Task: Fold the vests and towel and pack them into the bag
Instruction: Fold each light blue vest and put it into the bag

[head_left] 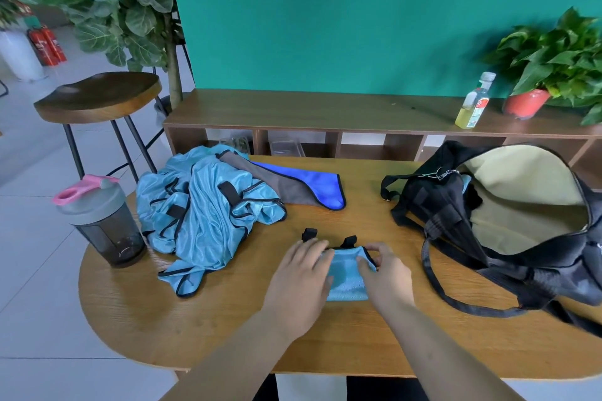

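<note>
On my feed the folded vest [347, 275], a small light-blue mesh packet with black trim, lay on the wooden table [228, 319] near its front edge, two black straps poking out at its far side. The left hand [301, 273] lay flat over the packet's left part, fingers fairly straight and pressing down. The right hand [386, 273] sat on the packet's right side with its fingers curled over the far edge and the thumb on top, so it pinched the cloth there.

To the left of the hands I saw the pile of vests [202, 205], the same light blue, unfolded and crumpled. The towel [303, 187], bright blue on one face and grey on the other, lay behind the pile, partly tucked under it. The black bag [508, 215] stood at the right of the table, well apart from the packet, its zip wide and its pale lining showing. A sliver of light blue showed inside near the zip end, though I could not tell what it was.

A shaker bottle [101, 221] with a pink lid loop stood at the table's left edge, just beside the pile. Behind the table ran a low wooden shelf [325, 107] carrying a drink bottle [475, 101] and a potted plant [553, 68]. A stool [97, 98] stood off to the left.
</note>
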The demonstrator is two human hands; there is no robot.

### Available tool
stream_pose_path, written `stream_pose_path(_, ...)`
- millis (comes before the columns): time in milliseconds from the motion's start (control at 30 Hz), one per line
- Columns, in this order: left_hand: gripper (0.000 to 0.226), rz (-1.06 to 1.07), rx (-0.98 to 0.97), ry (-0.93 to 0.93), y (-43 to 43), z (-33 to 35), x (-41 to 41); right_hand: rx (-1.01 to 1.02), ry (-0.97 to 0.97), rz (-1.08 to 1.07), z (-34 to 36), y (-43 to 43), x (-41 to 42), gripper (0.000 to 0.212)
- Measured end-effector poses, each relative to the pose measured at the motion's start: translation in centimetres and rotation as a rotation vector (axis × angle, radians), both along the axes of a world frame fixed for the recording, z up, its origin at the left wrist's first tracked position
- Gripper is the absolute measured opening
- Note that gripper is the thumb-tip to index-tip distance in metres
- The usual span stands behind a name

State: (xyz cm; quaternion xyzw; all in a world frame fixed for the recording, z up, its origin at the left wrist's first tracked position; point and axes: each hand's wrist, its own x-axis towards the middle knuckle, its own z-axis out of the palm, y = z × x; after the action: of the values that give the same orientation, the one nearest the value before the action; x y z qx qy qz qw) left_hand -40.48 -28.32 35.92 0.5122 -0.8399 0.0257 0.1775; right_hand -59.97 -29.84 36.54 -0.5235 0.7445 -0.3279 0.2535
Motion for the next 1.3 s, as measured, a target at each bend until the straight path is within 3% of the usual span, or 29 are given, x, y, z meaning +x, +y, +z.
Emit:
stream_pose_path(67, 0.063, -0.030, 0.110, -0.070, -0.3, -0.5, -0.5, -0.006, 0.096, -0.007, 0.0, 0.4, 0.3, 0.035)
stream_pose_path(133, 0.068, -0.004, 0.196, -0.113, -0.6, -1.2, -0.5, -0.148, 0.359, 0.010, -0.2, 0.7, 0.5, 0.035)
stream_pose_path(233, 0.069, -0.009, 0.193, -0.163, -0.9, -1.8, -0.3, -0.372, 0.636, 0.237, -1.3, 0.7, 0.8, 0.042)
stream_pose_path(367, 0.066, -0.011, 0.088, -0.154, -0.5, -2.3, -0.1, -0.275, 0.800, 0.403, -1.8, 0.4, 1.3, 0.068)
stream_pose_path(500, 0.058, -0.038, 0.032, -0.132, 0.1, -2.0, -0.1, -0.253, 0.918, 0.444, -2.0, 1.0, 1.2, 0.054)
stream_pose_path(667, 0.066, -0.038, 0.101, -0.156, 0.1, -1.7, 0.1, -0.243, 0.938, 0.455, -2.5, 1.4, 0.5, 0.044)
stream_pose_path(867, 0.074, -0.065, 0.242, -0.205, -0.5, -2.0, 0.4, 0.001, 0.647, 0.532, -2.2, 1.8, 0.0, 0.060)
stream_pose_path(1300, 0.075, 0.005, 0.263, -0.299, -0.6, -1.5, 0.1, 0.142, 0.702, 0.508, -1.1, 2.0, 1.1, 0.062)
